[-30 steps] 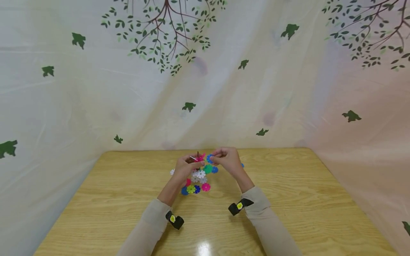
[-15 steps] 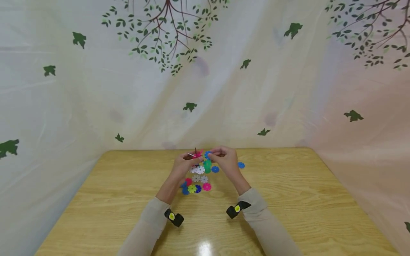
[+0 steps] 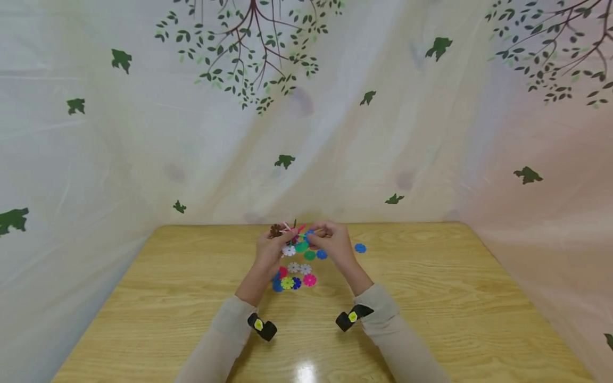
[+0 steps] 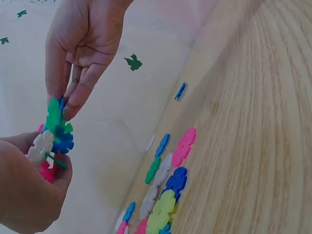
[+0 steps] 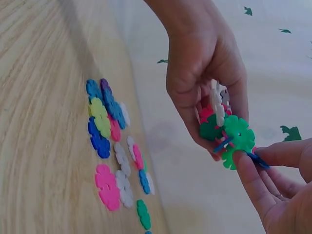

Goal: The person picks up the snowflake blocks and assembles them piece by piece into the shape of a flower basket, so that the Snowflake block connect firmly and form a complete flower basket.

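Observation:
My left hand point(image 3: 269, 252) grips a cluster of interlocked flower-shaped plastic discs above the table. Pink, white, brown, green and blue discs show in it; fingers hide part of the cluster. A green disc point(image 5: 239, 134) juts from its side toward my right hand point(image 3: 337, 247). Between right thumb and fingers I pinch a blue disc point(image 5: 258, 161), seen nearly edge-on in the right wrist view. Its edge meets the green disc's edge; whether the slots are joined I cannot tell.
Loose discs lie on the wooden table point(image 3: 191, 308) below the hands, among them a yellow-green one point(image 3: 287, 282), a pink one point(image 3: 309, 280) and a green one point(image 3: 309, 255). One blue disc point(image 3: 361, 248) lies apart on the right. A printed curtain point(image 3: 335, 159) hangs behind.
The cluster has turned in my left hand, so a brown disc now shows at its left. My right hand has moved slightly left, bringing the blue disc against the cluster's green disc.

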